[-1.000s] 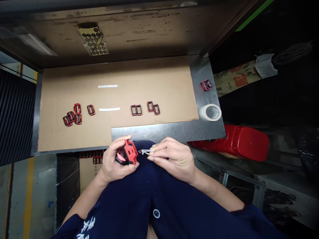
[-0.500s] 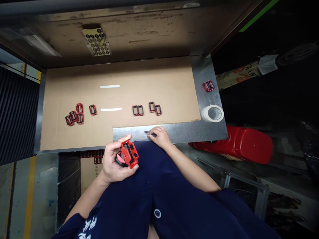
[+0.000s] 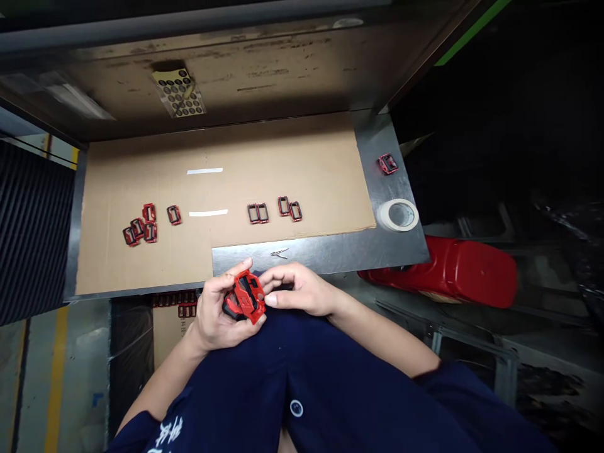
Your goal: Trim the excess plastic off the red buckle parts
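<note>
My left hand (image 3: 214, 314) is closed around a red and black plastic frame (image 3: 250, 296), held tilted in front of my body by the table's front edge. My right hand (image 3: 299, 289) reaches the frame's right side, thumb and fingers bent at its edge; the fingertips are partly hidden. A small plier-like metal tool (image 3: 279, 253) lies with its legs spread on the bare metal strip just beyond my right hand.
Several similar frames lie on the cardboard (image 3: 311, 163), including a left cluster (image 3: 150, 232) and a middle pair (image 3: 257, 213). Another frame (image 3: 388, 164) and a tape roll (image 3: 399, 215) are at the right. A sticker sheet (image 3: 179, 93) is at the back; a red stool (image 3: 476, 270) stands right.
My right hand has let go of the plier-like tool, leaving it on the metal, and has moved left and nearer to the red frame. My left hand keeps its hold.
</note>
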{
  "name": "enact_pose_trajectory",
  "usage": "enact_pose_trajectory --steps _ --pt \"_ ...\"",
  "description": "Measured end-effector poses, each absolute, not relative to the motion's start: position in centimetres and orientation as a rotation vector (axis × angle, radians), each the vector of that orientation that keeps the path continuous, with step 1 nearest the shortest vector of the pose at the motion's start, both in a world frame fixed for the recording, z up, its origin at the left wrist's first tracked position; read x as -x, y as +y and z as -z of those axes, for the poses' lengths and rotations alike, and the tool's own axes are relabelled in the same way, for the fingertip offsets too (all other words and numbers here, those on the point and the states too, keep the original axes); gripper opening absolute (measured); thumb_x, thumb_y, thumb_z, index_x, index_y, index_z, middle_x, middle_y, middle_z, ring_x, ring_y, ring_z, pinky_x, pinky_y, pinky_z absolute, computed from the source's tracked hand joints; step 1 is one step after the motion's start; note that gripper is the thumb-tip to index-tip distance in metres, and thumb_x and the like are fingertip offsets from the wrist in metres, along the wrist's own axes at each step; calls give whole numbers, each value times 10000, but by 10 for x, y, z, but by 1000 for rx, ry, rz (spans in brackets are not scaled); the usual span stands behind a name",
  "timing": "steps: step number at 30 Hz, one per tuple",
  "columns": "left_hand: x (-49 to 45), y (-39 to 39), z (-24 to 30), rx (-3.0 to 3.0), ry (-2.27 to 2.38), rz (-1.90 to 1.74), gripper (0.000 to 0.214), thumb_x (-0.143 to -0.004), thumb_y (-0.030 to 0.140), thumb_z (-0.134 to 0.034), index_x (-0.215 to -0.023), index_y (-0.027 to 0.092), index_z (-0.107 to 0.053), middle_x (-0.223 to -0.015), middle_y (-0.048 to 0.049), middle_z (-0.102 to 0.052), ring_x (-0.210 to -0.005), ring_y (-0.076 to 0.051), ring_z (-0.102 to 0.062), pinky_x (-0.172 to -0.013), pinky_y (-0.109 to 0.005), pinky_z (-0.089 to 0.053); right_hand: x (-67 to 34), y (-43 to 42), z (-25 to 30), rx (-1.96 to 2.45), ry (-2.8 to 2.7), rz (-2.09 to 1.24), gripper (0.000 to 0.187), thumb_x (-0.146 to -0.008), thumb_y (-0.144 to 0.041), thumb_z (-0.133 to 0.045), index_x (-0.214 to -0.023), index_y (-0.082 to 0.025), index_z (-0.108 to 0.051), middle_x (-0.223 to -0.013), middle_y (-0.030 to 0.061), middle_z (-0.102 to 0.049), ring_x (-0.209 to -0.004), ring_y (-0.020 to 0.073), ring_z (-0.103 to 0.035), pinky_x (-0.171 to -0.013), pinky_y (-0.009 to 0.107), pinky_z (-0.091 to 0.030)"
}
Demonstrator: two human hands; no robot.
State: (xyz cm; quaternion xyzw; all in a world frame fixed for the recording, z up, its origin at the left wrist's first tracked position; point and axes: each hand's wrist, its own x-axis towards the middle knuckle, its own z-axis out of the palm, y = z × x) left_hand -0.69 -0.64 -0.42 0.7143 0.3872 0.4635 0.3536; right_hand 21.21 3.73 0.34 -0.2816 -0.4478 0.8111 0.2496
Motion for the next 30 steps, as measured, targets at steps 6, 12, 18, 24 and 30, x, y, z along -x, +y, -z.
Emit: enact_pose_trajectory --steps 6,12,18,24,30 --pt "7 -5 3 -1849 1008 -1123 1000 -800 313 -813 -1594 224 -213 -1380 -240 -627 -1113 -273 -733 -895 -397 -625 -207 31 10 639 -977 -2455 386 -810 -411 -812 -1026 -99 -739 -844 41 -754 -710 118 -672 -719 235 -504" --pt "7 -5 8 -1756 991 -1115 936 -802 313 -807 -1577 240 -289 -1479 -247 -541 -1083 -272 -739 -917 -419 -622 -205 29 7 675 -962 -2494 386 -778 -390 -848 -1020 -106 -752 -892 46 -761 -759 127 -688 -767 248 -516" --pt "7 -7 11 -1712 986 -1119 952 -795 328 -815 -1579 263 -279 -1466 -227 -554 -1055 -266 -736 -849 -389 -636 -204 28 8 689 -929 -2493 404 -755 -360 -873 -1049 -115 -745 -874 29 -753 -738 102 -677 -750 223 -514" --pt "5 -5 11 -1688 961 -1137 922 -817 291 -791 -1583 261 -279 -1469 -214 -549 -758 -129 -692 -782 -349 -625 -202 26 10 690 -888 -2438 347 -735 -322 -888 -985 -136 -735 -867 11 -738 -735 96 -671 -739 219 -515" --pt "8 -7 14 -1685 1032 -1065 918 -809 332 -797 -1575 247 -297 -1431 -201 -589 -832 -182 -724 -864 -397 -618 -202 25 13 750 -857 -2392 355 -691 -301 -918 -958 -148 -739 -853 6 -735 -740 98 -670 -737 223 -510"
